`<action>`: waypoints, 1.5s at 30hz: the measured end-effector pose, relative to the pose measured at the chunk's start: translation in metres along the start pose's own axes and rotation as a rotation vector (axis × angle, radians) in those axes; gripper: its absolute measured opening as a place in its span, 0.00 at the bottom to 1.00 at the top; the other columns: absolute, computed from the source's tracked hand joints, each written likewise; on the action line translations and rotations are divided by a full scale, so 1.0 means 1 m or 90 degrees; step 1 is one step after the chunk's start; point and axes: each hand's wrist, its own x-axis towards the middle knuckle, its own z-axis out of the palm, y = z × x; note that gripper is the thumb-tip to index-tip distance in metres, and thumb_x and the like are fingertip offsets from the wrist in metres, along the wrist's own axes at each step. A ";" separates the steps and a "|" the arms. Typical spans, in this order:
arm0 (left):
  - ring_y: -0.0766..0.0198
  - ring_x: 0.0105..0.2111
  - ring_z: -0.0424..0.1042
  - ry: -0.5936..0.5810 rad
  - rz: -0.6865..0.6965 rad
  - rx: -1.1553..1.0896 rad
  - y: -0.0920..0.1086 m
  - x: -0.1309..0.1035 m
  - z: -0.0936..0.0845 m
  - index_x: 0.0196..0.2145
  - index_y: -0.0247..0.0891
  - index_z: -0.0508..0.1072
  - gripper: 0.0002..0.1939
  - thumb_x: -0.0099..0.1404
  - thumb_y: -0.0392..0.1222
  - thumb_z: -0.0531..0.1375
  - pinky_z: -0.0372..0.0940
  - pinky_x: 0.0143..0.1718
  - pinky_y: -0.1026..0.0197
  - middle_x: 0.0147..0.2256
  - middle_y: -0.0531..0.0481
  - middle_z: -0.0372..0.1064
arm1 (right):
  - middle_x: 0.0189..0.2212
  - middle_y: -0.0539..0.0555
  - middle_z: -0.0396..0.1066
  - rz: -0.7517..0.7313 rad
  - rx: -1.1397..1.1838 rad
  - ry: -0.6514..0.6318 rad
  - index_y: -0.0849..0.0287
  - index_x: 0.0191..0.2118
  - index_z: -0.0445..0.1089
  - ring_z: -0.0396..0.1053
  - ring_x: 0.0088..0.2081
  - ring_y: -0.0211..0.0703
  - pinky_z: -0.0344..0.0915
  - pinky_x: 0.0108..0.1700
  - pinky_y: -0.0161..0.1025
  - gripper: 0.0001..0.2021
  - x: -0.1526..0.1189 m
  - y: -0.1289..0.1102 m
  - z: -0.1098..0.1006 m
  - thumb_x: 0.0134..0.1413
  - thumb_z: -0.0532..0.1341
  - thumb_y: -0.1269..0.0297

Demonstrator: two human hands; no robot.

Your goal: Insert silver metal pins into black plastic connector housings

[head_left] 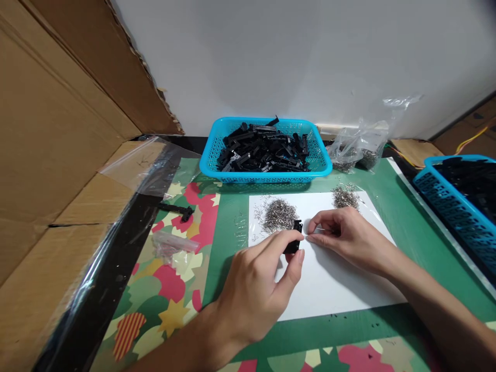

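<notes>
My left hand (267,279) grips a small black plastic part (295,238) between thumb and fingers, above a white sheet (333,289). Close on its right, my right hand (344,235) is pinched, thumb against forefinger, with the fingertips beside the part. A thin metal piece seems to show at those fingertips, too small to name for certain. Behind my left hand lies a pile of small bent metal pieces (279,214). A second metal pile (344,197) sits just beyond my right hand.
A blue basket (267,177) of black plastic parts stands at the back, with clear bags (358,147) of metal pieces beside it. Another blue basket (453,199) is at right. Left are a loose black part (176,209), a small plastic bag (174,248) and cardboard (58,129).
</notes>
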 end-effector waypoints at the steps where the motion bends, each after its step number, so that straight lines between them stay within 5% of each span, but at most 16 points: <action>1: 0.67 0.26 0.70 -0.017 0.007 0.011 0.000 0.000 0.000 0.52 0.44 0.73 0.09 0.79 0.40 0.56 0.58 0.27 0.61 0.40 0.55 0.79 | 0.28 0.50 0.77 0.000 0.012 -0.003 0.57 0.37 0.80 0.68 0.28 0.40 0.60 0.33 0.38 0.04 0.000 0.000 0.000 0.62 0.67 0.65; 7: 0.60 0.32 0.75 -0.086 0.041 0.100 0.000 -0.002 0.002 0.51 0.42 0.73 0.10 0.81 0.40 0.53 0.62 0.32 0.58 0.38 0.53 0.77 | 0.30 0.50 0.76 0.017 0.133 -0.026 0.58 0.35 0.78 0.67 0.31 0.38 0.59 0.32 0.36 0.06 -0.003 0.003 -0.007 0.62 0.68 0.62; 14: 0.57 0.32 0.76 -0.110 0.115 0.153 -0.003 -0.003 0.006 0.53 0.40 0.72 0.10 0.81 0.39 0.52 0.61 0.31 0.55 0.37 0.52 0.75 | 0.19 0.46 0.62 0.065 0.147 0.000 0.60 0.30 0.81 0.54 0.23 0.34 0.48 0.24 0.35 0.09 -0.004 0.006 -0.006 0.55 0.73 0.59; 29: 0.55 0.32 0.77 -0.153 0.116 0.149 -0.001 -0.003 0.007 0.48 0.39 0.74 0.10 0.81 0.41 0.53 0.64 0.32 0.54 0.37 0.51 0.77 | 0.18 0.49 0.68 0.060 0.127 0.041 0.61 0.26 0.78 0.57 0.21 0.34 0.50 0.22 0.34 0.12 -0.009 0.003 0.000 0.55 0.71 0.59; 45: 0.53 0.33 0.78 -0.206 0.115 0.170 0.001 -0.005 0.005 0.55 0.37 0.72 0.13 0.81 0.40 0.51 0.67 0.33 0.50 0.39 0.50 0.77 | 0.23 0.54 0.80 0.007 0.082 0.095 0.57 0.26 0.82 0.71 0.25 0.42 0.61 0.25 0.36 0.13 -0.008 0.001 0.005 0.57 0.70 0.57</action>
